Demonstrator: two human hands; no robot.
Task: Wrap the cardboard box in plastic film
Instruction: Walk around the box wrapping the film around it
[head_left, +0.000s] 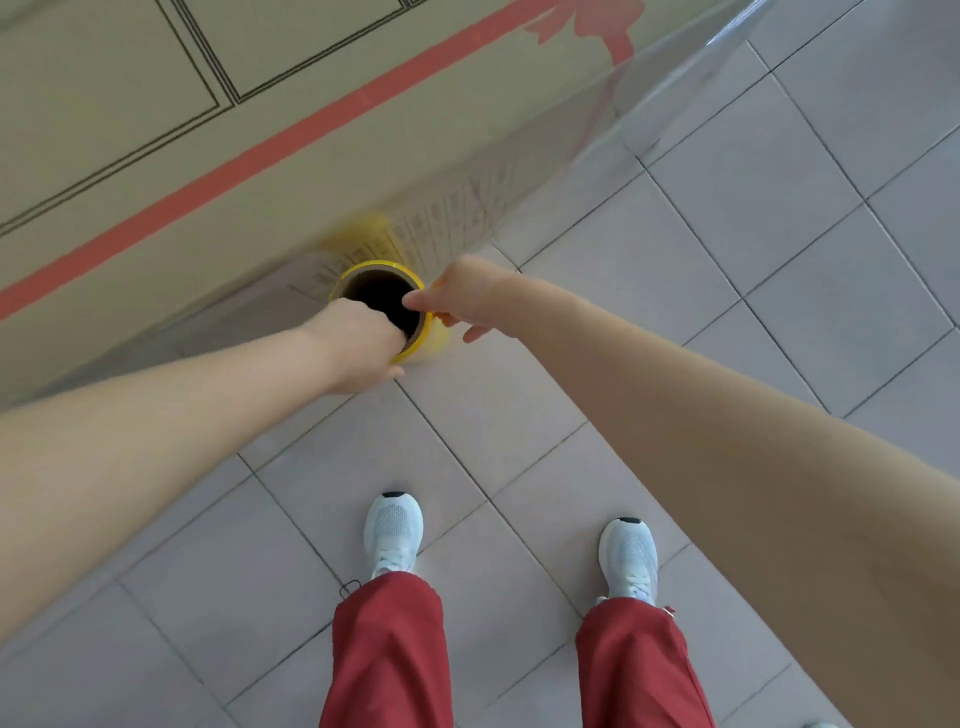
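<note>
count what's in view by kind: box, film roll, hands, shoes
cardboard box: 1
film roll: 1
hands, left hand and right hand, both on the roll: 2
white shoes: 2
total: 6

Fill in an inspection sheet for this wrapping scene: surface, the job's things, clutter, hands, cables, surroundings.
Surface: grey tiled floor with dark grout lines.
Job's things: cardboard box with a red stripe; clear plastic film stretched from the film roll along the box's side.
Clutter: small dark wire-like loop on the floor by the left shoe.
Hands: left hand has its fingers inside the roll's core; right hand pinches the yellow rim.
Cables: nothing seen.
Surroundings: red trousers, white shoes.
</note>
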